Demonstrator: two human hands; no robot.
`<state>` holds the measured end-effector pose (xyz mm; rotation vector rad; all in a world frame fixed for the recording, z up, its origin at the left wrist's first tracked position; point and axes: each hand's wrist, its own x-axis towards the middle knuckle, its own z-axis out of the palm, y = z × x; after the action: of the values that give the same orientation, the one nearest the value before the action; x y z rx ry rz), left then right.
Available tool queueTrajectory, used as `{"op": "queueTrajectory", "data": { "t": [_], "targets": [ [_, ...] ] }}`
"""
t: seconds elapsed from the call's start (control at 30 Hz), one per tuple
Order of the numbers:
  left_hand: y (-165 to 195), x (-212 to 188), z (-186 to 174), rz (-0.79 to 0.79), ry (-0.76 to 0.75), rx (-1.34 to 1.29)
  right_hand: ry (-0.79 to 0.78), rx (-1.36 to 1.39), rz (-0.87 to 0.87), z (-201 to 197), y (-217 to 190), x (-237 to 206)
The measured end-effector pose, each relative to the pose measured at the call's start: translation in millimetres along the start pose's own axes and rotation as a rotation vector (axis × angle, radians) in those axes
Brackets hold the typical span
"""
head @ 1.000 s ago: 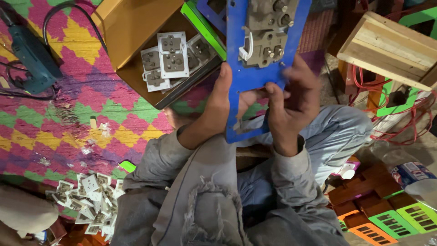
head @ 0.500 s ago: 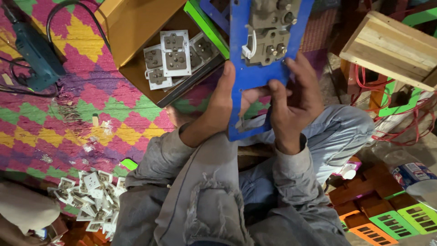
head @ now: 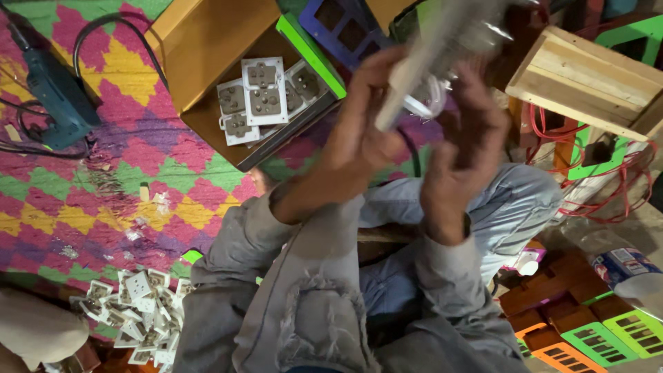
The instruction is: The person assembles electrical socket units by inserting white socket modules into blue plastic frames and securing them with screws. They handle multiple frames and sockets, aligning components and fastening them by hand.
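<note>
My left hand (head: 366,131) and my right hand (head: 459,148) both grip a long panel (head: 442,48) fitted with grey sockets. It is turned edge-on and blurred with motion, so little of its face shows. A white wire loop (head: 428,103) hangs from it between my hands. Both hands are raised above my lap and grey sleeves.
An open wooden box (head: 207,62) holds white socket plates (head: 262,97). A blue power drill (head: 52,97) lies on the patterned mat at left. Loose white sockets (head: 138,311) are heaped at lower left. A wooden crate (head: 587,76), red cable (head: 608,186) and coloured plastic frames (head: 587,338) are at right.
The blue panel faced the camera flat before; now it has swung edge-on and tilted right, blurred. Both hands kept hold and rose with it.
</note>
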<state>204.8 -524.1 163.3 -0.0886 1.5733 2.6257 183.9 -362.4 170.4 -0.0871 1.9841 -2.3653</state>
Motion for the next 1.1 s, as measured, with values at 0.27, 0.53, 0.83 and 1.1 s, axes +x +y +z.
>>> {"op": "queueTrajectory", "data": {
  "t": [0.27, 0.53, 0.83, 1.1],
  "targets": [
    [46, 27, 25, 0.422, -0.146, 1.188, 0.164, 0.128, 0.228, -43, -37, -12],
    [60, 49, 7, -0.127, -0.236, 0.511, -0.103, -0.186, 0.23, -55, -15, -13],
    [53, 49, 19, -0.096, -0.179, 0.129, -0.276, -0.422, -0.122, -63, -64, 52],
    [-8, 22, 10, -0.293, 0.072, -0.113, -0.176, -0.882, 0.125, -110, 6, 22]
  ]
}}
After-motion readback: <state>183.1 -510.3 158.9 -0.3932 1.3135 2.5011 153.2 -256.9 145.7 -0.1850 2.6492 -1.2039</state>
